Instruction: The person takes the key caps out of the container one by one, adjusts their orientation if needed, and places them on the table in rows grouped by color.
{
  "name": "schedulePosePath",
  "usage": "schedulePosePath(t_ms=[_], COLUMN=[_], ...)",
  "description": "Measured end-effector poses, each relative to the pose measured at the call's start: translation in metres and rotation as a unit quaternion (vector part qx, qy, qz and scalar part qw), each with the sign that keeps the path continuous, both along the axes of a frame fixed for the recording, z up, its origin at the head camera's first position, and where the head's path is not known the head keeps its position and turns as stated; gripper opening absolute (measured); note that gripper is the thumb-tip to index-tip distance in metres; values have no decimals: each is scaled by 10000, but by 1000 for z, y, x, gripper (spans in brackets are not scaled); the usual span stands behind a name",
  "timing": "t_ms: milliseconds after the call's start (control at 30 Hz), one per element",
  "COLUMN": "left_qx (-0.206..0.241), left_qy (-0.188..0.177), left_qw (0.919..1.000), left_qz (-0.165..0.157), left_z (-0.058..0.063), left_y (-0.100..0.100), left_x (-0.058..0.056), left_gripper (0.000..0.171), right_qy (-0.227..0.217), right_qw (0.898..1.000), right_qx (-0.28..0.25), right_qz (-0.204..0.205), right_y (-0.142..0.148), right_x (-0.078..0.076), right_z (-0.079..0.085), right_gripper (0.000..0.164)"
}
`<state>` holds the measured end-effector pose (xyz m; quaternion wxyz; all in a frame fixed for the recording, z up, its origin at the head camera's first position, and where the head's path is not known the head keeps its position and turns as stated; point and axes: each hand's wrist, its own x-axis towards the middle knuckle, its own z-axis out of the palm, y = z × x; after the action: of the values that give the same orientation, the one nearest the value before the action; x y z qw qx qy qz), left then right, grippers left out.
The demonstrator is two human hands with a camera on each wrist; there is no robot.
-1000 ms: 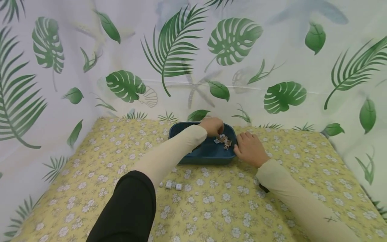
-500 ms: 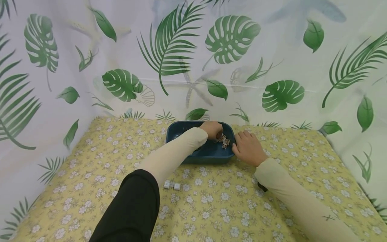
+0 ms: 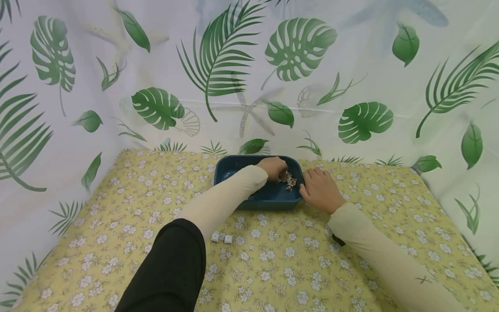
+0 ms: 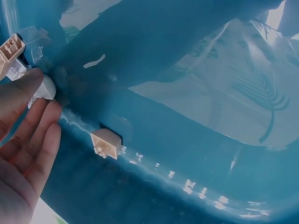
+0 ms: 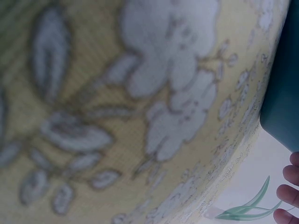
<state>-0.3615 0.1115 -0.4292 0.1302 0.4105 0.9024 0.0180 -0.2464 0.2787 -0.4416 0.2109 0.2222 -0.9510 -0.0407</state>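
On the left, we see two white keys (image 3: pixel 228 239) sitting on the flowered cloth (image 3: pixel 312 260) in front of the blue bin (image 3: pixel 269 205). Inside the bin, toward its right end, we find the left hand (image 3: pixel 274 168), thumb and fingers pinching a pale key (image 4: pixel 47 88). Just beside it lie some loose tan keys (image 3: pixel 291 182). Farthest right, the right hand (image 3: pixel 322 190) lies relaxed against the bin's side, gripping nothing.

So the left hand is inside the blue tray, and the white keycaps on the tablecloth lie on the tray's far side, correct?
Not quite: the head view shows the white keycaps on the tablecloth lying on the blue tray's near side. The left hand is indeed inside.
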Motion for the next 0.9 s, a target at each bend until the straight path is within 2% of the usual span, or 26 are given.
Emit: schedulePosePath(t_ms=[200,600,767,900], left_qx=[-76,-153,-90,38], left_qy=[96,-76,-95,-231], left_qw=[9999,9999,9999,9997], left_qz=[-84,-1,-56,-49], left_z=[2,9,19,33], left_y=[-6,-14,-18,-24], left_x=[1,8,8,10], left_gripper=[7,11,19,26], right_qy=[64,103,66,55], right_qw=[10000,9999,9999,10000], right_qx=[-23,-33,-76,-78], right_qz=[11,51,30,27], right_y=[1,1,0,0], right_x=[-1,-1,0,-1], right_z=[-2,-3,-2,-1], right_gripper=[28,27,27,28])
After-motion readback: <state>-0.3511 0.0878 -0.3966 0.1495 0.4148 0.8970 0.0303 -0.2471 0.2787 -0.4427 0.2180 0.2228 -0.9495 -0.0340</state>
